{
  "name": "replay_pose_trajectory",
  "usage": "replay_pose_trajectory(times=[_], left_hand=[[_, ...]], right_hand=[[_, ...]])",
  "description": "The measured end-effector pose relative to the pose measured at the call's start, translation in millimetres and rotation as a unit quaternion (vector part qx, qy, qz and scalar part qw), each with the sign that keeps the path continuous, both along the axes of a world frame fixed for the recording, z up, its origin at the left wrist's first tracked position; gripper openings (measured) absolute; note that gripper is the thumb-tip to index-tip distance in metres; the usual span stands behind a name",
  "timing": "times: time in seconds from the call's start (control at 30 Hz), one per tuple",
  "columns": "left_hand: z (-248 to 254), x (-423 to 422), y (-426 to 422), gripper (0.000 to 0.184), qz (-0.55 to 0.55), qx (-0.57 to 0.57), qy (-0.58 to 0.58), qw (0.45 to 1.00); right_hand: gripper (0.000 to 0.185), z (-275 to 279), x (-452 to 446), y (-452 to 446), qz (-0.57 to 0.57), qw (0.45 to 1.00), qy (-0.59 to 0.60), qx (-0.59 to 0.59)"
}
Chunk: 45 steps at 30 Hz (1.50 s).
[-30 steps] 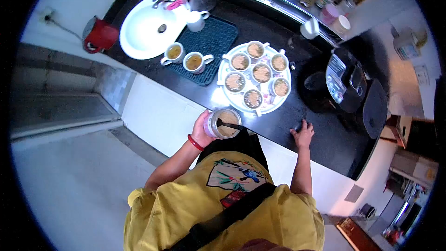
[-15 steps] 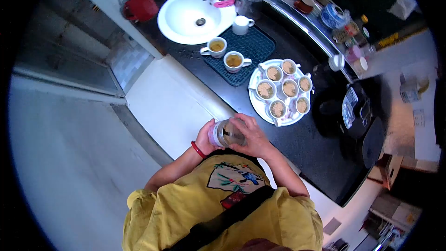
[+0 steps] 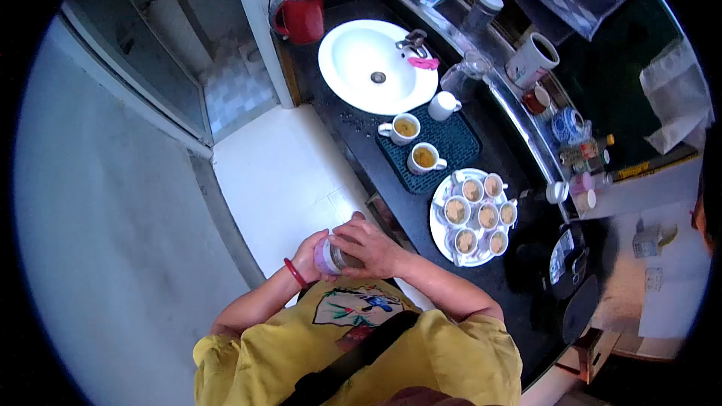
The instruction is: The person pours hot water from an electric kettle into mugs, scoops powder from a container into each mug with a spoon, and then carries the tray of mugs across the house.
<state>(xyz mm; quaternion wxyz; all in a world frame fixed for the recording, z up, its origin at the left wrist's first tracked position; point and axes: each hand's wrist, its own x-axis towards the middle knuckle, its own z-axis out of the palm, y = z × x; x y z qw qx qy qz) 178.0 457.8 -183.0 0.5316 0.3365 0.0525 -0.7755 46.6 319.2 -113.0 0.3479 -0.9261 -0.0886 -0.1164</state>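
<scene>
My left hand (image 3: 308,256), with a red bracelet at its wrist, is wrapped round a jar (image 3: 328,256) with a pinkish label, held in front of my yellow shirt. Over the jar's other end lies my right hand (image 3: 368,248), its fingers curled round the jar and hiding its top. On the dark counter a round white tray (image 3: 438,237) bears several cups topped with pale brown powder. Two cups of yellowish-brown liquid, one (image 3: 405,128) and another (image 3: 423,157), stand by a dark green mat (image 3: 460,144), along with a white mug (image 3: 444,106).
A white sink (image 3: 361,68) with a faucet (image 3: 414,41) and pink cloth is set in the counter. A red pitcher (image 3: 302,15) stands beyond it. Jars and a blue-white pot (image 3: 569,125) line the back ledge. A black appliance (image 3: 564,263) stands right of the tray.
My right hand has come from the counter onto the jar. The black-handled spoon seen in the jar is now out of sight. The view has swung left, toward the sink.
</scene>
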Motion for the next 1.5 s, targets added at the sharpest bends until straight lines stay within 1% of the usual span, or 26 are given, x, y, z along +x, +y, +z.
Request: replay_pose_trajectory(times=[0.13,0.17,0.23,0.3,0.33,0.43,0.53,0.57,0.63,0.7,0.77,0.83,0.9,0.93,0.97,1.0,1.03,1.07,1.1,1.13,1.23,1.27,1.37,1.4,1.43,1.5], left_hand=[[7,39,-20,0.048,-0.030,-0.043,0.063,0.997],[7,42,-27,0.048,-0.029,-0.049,0.057,0.997],[13,56,-48,0.046,0.005,0.005,0.029,1.000],[26,83,-72,0.044,0.000,0.034,0.027,0.999],[17,97,-79,0.044,0.003,0.012,0.008,1.000],[37,132,-101,0.045,0.002,-0.005,-0.015,1.000],[36,149,-133,0.047,0.182,-0.019,-0.129,0.975],[33,151,-143,0.047,0.176,-0.018,-0.127,0.976],[29,155,-168,0.048,0.299,-0.052,-0.233,0.924],[25,158,-189,0.047,0.297,-0.093,-0.233,0.921],[27,155,-214,0.047,0.377,-0.089,-0.273,0.881],[26,162,-238,0.045,0.354,-0.120,-0.263,0.890],[13,177,-263,0.046,0.258,-0.191,-0.305,0.897],[25,187,-271,0.046,0.178,-0.241,-0.317,0.900],[41,195,-281,0.054,0.109,-0.245,-0.309,0.913],[47,204,-294,0.061,0.031,-0.286,-0.423,0.859],[53,213,-308,0.068,-0.048,-0.324,-0.527,0.784],[64,218,-325,0.068,-0.060,-0.329,-0.523,0.784],[78,221,-342,0.078,-0.135,-0.362,-0.654,0.650],[88,224,-356,0.089,-0.202,-0.385,-0.757,0.488],[106,226,-405,0.080,-0.220,-0.432,-0.751,0.448],[97,228,-423,0.079,-0.192,-0.446,-0.765,0.424],[91,231,-477,0.080,-0.161,-0.493,-0.724,0.455],[86,231,-497,0.082,-0.154,-0.484,-0.715,0.480],[77,230,-521,0.082,-0.160,-0.492,-0.709,0.479],[58,223,-572,0.087,-0.108,-0.480,-0.644,0.586]], right_hand=[[0.066,6,35,-25,0.058,0.998,-0.010,-0.023],[0.066,6,45,-31,0.060,0.998,-0.015,-0.029],[0.064,6,70,-50,0.153,0.984,-0.086,-0.036],[0.059,8,95,-71,0.158,0.984,-0.082,-0.017],[0.059,8,110,-82,0.145,0.985,-0.091,-0.013],[0.056,4,147,-107,0.100,0.990,-0.103,0.006],[0.055,10,178,-132,-0.100,0.990,-0.095,0.039],[0.055,9,185,-137,-0.106,0.989,-0.093,0.039],[0.053,14,199,-152,-0.210,0.970,-0.048,0.114],[0.050,24,205,-164,-0.239,0.962,-0.042,0.122],[0.050,28,208,-178,-0.302,0.945,-0.032,0.122],[0.050,30,205,-195,-0.339,0.933,-0.042,0.109],[0.050,22,200,-215,-0.390,0.913,-0.069,0.094],[0.050,27,196,-226,-0.412,0.904,-0.054,0.104],[0.050,30,191,-235,-0.421,0.899,-0.056,0.102],[0.050,33,186,-242,-0.432,0.895,-0.056,0.095],[0.051,35,183,-250,-0.444,0.890,-0.056,0.089],[0.052,39,181,-257,-0.451,0.888,-0.051,0.073],[0.052,41,182,-263,-0.464,0.881,-0.051,0.076],[0.052,43,183,-268,-0.471,0.879,-0.049,0.057],[0.054,51,191,-295,-0.498,0.866,-0.043,0.004],[0.056,56,193,-305,-0.509,0.859,-0.043,-0.019],[0.062,60,190,-328,-0.553,0.830,-0.049,-0.046],[0.061,62,184,-334,-0.588,0.803,-0.074,-0.058],[0.061,63,177,-338,-0.622,0.774,-0.099,-0.071],[0.049,62,158,-334,-0.680,0.722,-0.124,-0.017]])
